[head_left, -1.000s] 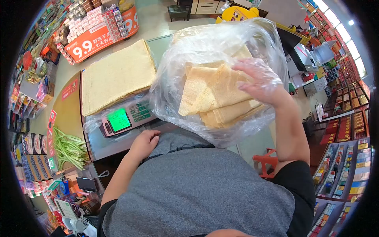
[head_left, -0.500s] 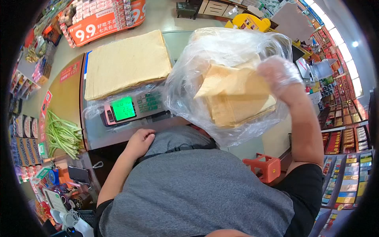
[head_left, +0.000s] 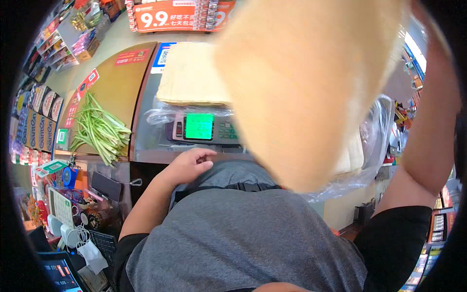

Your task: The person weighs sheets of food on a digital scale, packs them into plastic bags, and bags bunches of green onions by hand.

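Note:
A large pale-yellow tofu skin sheet (head_left: 296, 92) hangs close to the camera, blurred, hiding much of the counter's right side. My right forearm (head_left: 430, 107) reaches up at the right to the sheet's upper corner. The right hand itself is cut off at the top edge, and its fingers are hidden. Behind the hanging sheet, more tofu skin (head_left: 352, 158) lies in a clear plastic bag (head_left: 382, 126). My left hand (head_left: 192, 163) rests by my waist at the counter's edge, holding nothing, fingers loosely apart. Beyond it, a stack of tofu skin (head_left: 192, 73) lies on a scale (head_left: 177, 129) with a lit green display.
Green vegetable stalks (head_left: 99, 129) lie on the brown counter (head_left: 116, 80) at the left. Below them are a phone (head_left: 106, 186), a keyboard (head_left: 103, 248) and a screen (head_left: 61, 275). A red price sign (head_left: 170, 19) stands beyond the counter.
My right hand has lifted the tofu skin sheet from the bag, up toward the camera. The view has shifted, so the scale and stalks sit farther right. My left hand stays near my waist.

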The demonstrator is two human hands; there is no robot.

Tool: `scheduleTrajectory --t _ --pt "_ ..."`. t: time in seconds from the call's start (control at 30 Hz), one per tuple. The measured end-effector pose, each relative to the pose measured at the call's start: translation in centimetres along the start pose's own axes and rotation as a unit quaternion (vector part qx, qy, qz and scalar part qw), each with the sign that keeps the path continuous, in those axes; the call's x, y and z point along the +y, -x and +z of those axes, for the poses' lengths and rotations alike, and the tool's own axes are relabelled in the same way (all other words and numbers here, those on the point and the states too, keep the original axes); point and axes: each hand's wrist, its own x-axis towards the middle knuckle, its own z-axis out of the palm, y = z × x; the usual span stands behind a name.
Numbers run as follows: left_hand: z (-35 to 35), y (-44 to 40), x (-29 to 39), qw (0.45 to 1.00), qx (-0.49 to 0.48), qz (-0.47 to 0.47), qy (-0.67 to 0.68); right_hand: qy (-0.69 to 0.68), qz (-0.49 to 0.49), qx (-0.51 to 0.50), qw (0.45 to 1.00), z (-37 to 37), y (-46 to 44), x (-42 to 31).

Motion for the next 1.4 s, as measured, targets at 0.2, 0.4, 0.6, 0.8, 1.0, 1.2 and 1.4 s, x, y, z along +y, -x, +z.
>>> scheduleTrajectory --t 0.2,0.4,0.6,0.8,1.0,1.2,1.4 --pt "-5.0 0.0 0.0 0.968 0.091 0.0 0.236 -0.355 0.212 -0.079 0.907 10.2 -5.0 6.2" --pt "-7.8 1.0 -3.3 0.939 0.138 -0.026 0.314 -0.415 0.523 -0.012 0.745 23.6 6.5 21.8" --pt "-8.7 0.3 -3.6 0.943 0.097 -0.07 0.312 -0.354 0.539 0.021 0.764 27.2 16.5 27.0" --pt "-8.5 -2.7 -0.4 0.976 0.004 -0.084 0.199 0.058 0.316 -0.237 0.917 25.3 16.0 27.5" --pt "-7.3 -3.3 1.1 0.986 -0.078 -0.115 0.096 0.12 0.111 -0.085 0.983 14.2 19.2 17.9" --pt "-3.6 -3.4 -2.1 0.99 -0.101 -0.067 -0.074 0.447 0.308 -0.153 0.826 0.1 27.2 20.4" --pt "2.5 -5.1 0.3 0.985 -0.101 -0.081 -0.115 0.375 0.205 -0.159 0.89 -1.0 33.0 21.1"
